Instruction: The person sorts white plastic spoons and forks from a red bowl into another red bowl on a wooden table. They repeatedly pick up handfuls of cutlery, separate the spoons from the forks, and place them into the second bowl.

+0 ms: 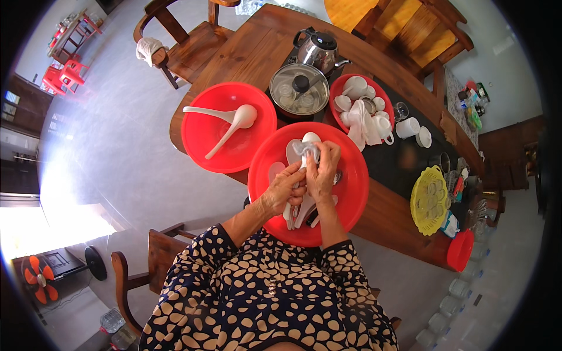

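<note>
Over a red plastic basin (356, 193) in front of me, my left hand (285, 186) grips the handle of a white ladle (311, 137). The ladle's bowl points away from me. My right hand (322, 169) pinches a thin greyish cloth or scrubber (306, 149) against the ladle near its neck; which material it is, I cannot tell. Beneath my hands lie several utensils, among them a white rice paddle (276, 170) and white spoon handles (304, 213). Parts of these are hidden by my hands. To the left, a second red basin (197, 140) holds two white ladles (239, 118).
Behind the basins stand a glass-lidded pot (281, 94) and a steel kettle (314, 55). A red bowl (337, 98) holds white cups (354, 85) and a cloth (362, 125). Further right are a white mug (407, 127) and a yellow tray (419, 215) of small glasses. Wooden chairs (189, 48) surround the table.
</note>
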`<move>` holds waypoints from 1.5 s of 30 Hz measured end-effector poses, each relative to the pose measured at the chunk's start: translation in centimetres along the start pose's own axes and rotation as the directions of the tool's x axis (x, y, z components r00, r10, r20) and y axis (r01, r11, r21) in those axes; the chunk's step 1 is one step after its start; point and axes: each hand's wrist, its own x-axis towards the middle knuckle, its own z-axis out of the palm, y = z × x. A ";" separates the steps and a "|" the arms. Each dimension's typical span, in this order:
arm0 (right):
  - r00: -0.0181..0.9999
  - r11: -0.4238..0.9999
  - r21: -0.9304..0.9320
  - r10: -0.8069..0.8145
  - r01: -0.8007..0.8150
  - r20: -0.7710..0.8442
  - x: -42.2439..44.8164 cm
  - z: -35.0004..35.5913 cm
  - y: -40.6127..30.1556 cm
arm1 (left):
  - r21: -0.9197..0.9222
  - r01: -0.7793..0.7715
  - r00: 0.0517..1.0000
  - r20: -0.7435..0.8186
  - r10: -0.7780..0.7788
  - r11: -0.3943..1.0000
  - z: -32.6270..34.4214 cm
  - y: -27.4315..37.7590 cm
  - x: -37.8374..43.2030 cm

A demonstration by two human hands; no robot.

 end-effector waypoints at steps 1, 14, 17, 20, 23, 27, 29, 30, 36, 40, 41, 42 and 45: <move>1.000 1.000 -0.004 0.019 -0.019 -0.009 0.9 0.3 0.4 | 0.003 0.006 1.000 0.006 -0.006 1.000 0.0 0.1 -0.3; 0.984 0.991 0.095 -0.110 0.097 0.137 -2.5 -1.2 -1.7 | 0.162 -0.004 0.998 -0.065 0.015 0.987 0.3 -0.1 -1.0; 0.983 0.987 0.049 -0.155 0.150 0.102 -0.6 -2.0 -2.6 | 0.176 -0.046 0.998 -0.025 0.051 0.983 0.8 -0.5 -1.5; 0.993 0.983 0.146 -0.114 0.108 0.034 0.7 -1.7 -2.2 | 0.164 -0.128 0.991 0.053 0.121 0.978 2.1 -0.3 -2.1; 0.991 0.957 0.260 0.131 -0.127 0.000 2.2 -1.9 -1.9 | 0.189 -0.078 0.997 0.012 0.078 0.979 2.5 -1.0 -3.1; 0.912 0.784 0.473 0.386 -0.403 0.139 2.9 -2.9 0.0 | 0.219 -0.092 0.995 0.057 0.081 0.971 2.7 -1.7 -3.7; 0.909 0.761 0.504 0.387 -0.409 0.152 2.2 -3.1 -0.2 | 0.135 -0.085 0.996 0.040 0.080 0.987 2.6 -1.7 -3.3; 0.919 0.785 0.482 0.363 -0.389 0.151 1.4 -3.1 -0.5 | 0.093 -0.081 0.996 0.030 0.078 0.992 2.6 -1.5 -3.1; 0.997 0.998 0.064 -0.025 0.020 0.067 -3.1 -4.0 -2.5 | 0.034 -0.117 0.992 -0.038 0.118 0.993 2.9 0.0 -1.6; 0.998 0.984 0.176 -0.015 0.005 0.054 -5.4 -3.9 -2.7 | 0.095 -0.107 0.992 -0.055 0.113 0.990 2.8 -0.5 -0.9; 0.998 0.979 0.204 -0.017 0.006 0.054 -5.5 -3.9 -2.6 | 0.101 -0.093 0.991 -0.085 0.102 0.991 3.2 -0.6 -0.9; 0.998 0.985 0.169 -0.048 0.040 0.039 -5.2 -4.1 -2.5 | 0.129 -0.075 0.993 -0.081 0.085 0.989 2.9 -0.7 -0.9; 0.998 0.978 0.203 -0.053 0.046 0.025 -4.1 -4.0 -2.4 | 0.198 -0.031 0.991 -0.121 0.056 0.980 2.8 -0.6 -1.1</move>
